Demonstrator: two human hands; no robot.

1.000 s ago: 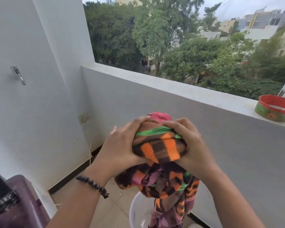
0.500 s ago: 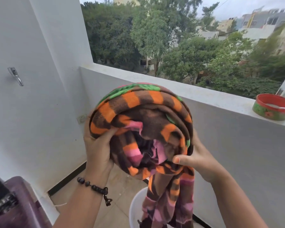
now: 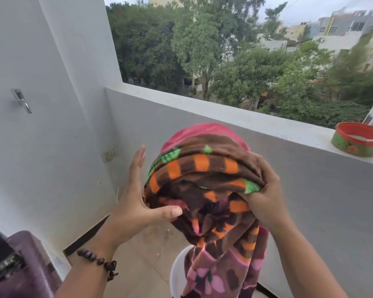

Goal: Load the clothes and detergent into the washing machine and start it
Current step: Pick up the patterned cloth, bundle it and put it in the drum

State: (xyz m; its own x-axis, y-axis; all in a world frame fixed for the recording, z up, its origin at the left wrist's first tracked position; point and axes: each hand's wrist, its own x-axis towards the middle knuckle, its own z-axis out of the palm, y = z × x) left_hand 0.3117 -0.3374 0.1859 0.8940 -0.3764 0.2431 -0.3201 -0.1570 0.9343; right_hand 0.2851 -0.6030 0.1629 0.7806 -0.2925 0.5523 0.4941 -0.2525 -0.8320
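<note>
A bundled brown blanket (image 3: 205, 175) with orange, green and pink patches is held up at chest height in the middle of the view. My right hand (image 3: 261, 190) grips its right side, fingers curled over the folds. My left hand (image 3: 136, 198) lies flat against the left side with straight fingers and the thumb under the bundle. The blanket's tail hangs down into a white bucket (image 3: 177, 274) on the floor. A purple washing machine (image 3: 28, 265) shows at the lower left corner, mostly cut off.
A white balcony parapet (image 3: 224, 117) runs behind the blanket, with a red and green bowl (image 3: 357, 143) on its ledge at the right. A white wall with a metal hook (image 3: 22, 100) and a socket (image 3: 109, 154) is on the left. Tiled floor lies below.
The blanket has been gathered higher and turned. My left hand went from gripping the bundle to lying flat against its side; my right hand moved up over the top right.
</note>
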